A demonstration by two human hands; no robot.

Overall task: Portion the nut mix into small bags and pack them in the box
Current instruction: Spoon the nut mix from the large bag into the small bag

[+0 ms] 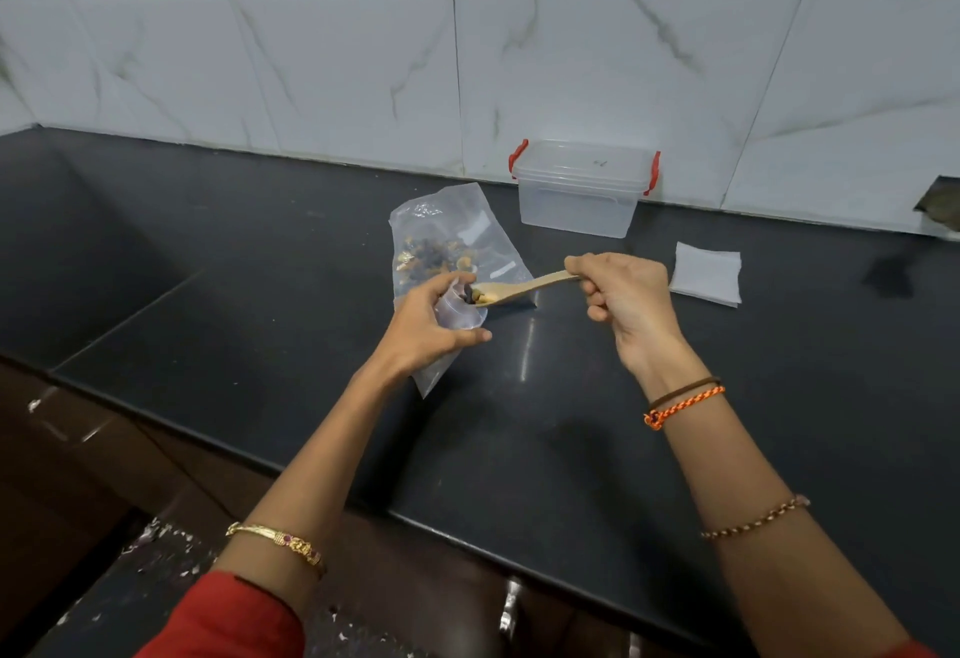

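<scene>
My left hand grips a small clear bag and holds its mouth open above the black counter. My right hand grips the handle of a wooden spoon. The spoon's bowl carries nuts and dark pieces and sits at the mouth of the small bag. Behind both lies the large clear bag of nut mix, flat on the counter. A clear plastic box with red side latches and its lid on stands by the tiled wall.
A stack of flat small bags lies to the right of my right hand. The black counter has a step down on the left and a front edge near my forearms. White marbled tiles back the counter.
</scene>
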